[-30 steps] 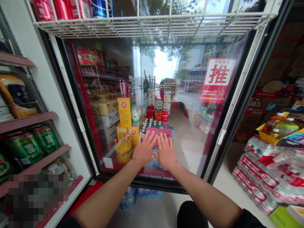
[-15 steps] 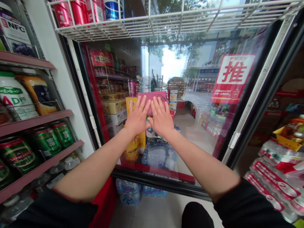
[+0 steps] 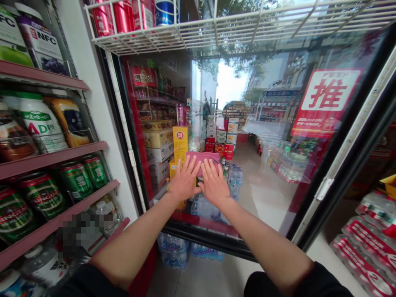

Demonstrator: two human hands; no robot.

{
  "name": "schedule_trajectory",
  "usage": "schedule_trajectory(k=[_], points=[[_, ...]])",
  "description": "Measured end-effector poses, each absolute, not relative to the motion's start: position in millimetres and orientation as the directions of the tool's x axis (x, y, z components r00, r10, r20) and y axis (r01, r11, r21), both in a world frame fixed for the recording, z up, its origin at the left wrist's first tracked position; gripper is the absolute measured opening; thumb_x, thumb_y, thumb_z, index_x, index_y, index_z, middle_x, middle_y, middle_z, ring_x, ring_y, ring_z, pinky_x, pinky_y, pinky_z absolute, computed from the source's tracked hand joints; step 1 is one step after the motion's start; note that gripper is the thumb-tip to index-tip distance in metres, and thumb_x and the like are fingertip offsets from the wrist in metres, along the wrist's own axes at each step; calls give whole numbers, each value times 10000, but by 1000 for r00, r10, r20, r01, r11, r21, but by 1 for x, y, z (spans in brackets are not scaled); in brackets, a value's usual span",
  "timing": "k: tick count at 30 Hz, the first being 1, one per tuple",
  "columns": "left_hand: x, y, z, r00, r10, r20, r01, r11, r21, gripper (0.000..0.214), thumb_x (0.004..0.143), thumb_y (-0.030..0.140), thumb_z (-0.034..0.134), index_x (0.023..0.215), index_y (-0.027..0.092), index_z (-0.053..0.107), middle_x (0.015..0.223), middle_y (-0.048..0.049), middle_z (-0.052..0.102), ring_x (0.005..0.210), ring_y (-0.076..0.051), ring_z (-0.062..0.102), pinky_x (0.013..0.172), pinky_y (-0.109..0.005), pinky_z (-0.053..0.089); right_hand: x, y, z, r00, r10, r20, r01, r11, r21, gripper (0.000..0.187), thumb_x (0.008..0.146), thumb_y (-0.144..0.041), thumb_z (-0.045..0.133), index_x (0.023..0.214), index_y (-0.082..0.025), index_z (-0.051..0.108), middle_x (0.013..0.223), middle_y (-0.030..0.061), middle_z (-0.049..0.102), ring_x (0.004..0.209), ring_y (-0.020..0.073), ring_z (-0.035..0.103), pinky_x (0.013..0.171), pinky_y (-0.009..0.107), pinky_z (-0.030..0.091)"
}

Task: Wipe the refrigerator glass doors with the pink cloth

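Both hands have slid down the glass, carrying the pink cloth with them. The left hand [image 3: 185, 180] and right hand [image 3: 213, 185] stand open, fingers spread and gripping nothing, with the pink cloth [image 3: 202, 156] pressed under their fingertips against the glass door [image 3: 262, 194] of a drinks cooler. The cloth looks light and soft, apt to crumple, and its exposed top edge seems the best place to pinch it. Green beer cans [image 3: 76, 180] line a shelf [image 3: 52, 159] at left, shrink-wrapped bottled water [image 3: 368, 255] sits at right, and stacked cartons [image 3: 157, 138] stand beyond the glass.
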State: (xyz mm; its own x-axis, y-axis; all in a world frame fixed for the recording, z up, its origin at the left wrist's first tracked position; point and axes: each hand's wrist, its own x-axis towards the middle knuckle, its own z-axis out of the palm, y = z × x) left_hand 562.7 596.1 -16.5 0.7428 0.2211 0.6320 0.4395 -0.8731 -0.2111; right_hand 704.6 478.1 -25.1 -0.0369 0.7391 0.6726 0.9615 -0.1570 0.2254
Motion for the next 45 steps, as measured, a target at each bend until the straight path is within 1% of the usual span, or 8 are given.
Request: schedule_trajectory(k=[6,10,18,23,26,30,38,45], points=[[543,592,-60,763,278,584,453,-874,-177,1106,849,623,746,1727,111,311,1804,-246,220,1701,-466,132,1358,-710,118,696,477,-70,-76,800,595,964,-94,250,865,1018,-365,656,1718,-25,279,1817,209,136,1722,373,126,1383,629,206],[528,598,-58,802,255,541,435,-869,-236,1070,897,681,683,1736,143,295,1812,-209,232,1710,-421,141,1367,-699,100,688,482,-73,-95,806,585,961,-78,264,886,1011,-357,666,1715,-2,263,1814,223,140,1721,377,127,1382,621,217],[503,636,19,747,289,599,544,-783,-302,1094,930,626,656,1734,34,209,1813,-283,121,1712,-446,65,1365,-673,27,665,525,24,-204,761,615,945,-11,327,859,1016,-330,644,1723,-30,258,1825,191,175,1724,339,137,1404,605,121],[486,667,86,726,266,634,566,-755,-331,1172,893,597,722,1750,62,129,1831,-256,56,1720,-421,40,1365,-653,6,660,553,93,-276,692,667,931,20,363,799,1042,-303,572,1738,-87,244,1833,149,208,1725,316,145,1398,653,10],[483,675,98,719,277,638,572,-757,-315,1177,887,590,730,1749,61,128,1831,-262,47,1721,-416,29,1360,-658,23,657,564,101,-280,665,692,934,24,356,803,1043,-303,569,1738,-77,237,1838,155,186,1724,327,144,1395,660,0],[477,679,70,708,305,637,580,-766,-278,1186,871,590,745,1735,25,161,1827,-279,41,1715,-440,13,1360,-661,65,648,575,72,-285,695,660,934,45,355,823,1029,-296,602,1730,-51,247,1839,165,154,1711,344,185,1401,646,34],[450,680,4,727,355,587,573,-784,-236,1084,874,518,741,1717,41,254,1817,-275,138,1718,-411,82,1372,-640,99,624,581,3,-280,768,576,941,99,325,811,1023,-299,631,1723,-72,290,1820,179,223,1673,342,301,1402,642,118],[459,647,-49,652,551,520,698,-704,-129,965,890,358,680,1716,53,286,1826,-236,122,1717,-395,120,1383,-615,98,626,581,-58,-360,803,474,900,166,403,830,987,-233,607,1710,-2,269,1825,190,180,1697,363,220,1387,689,155]])
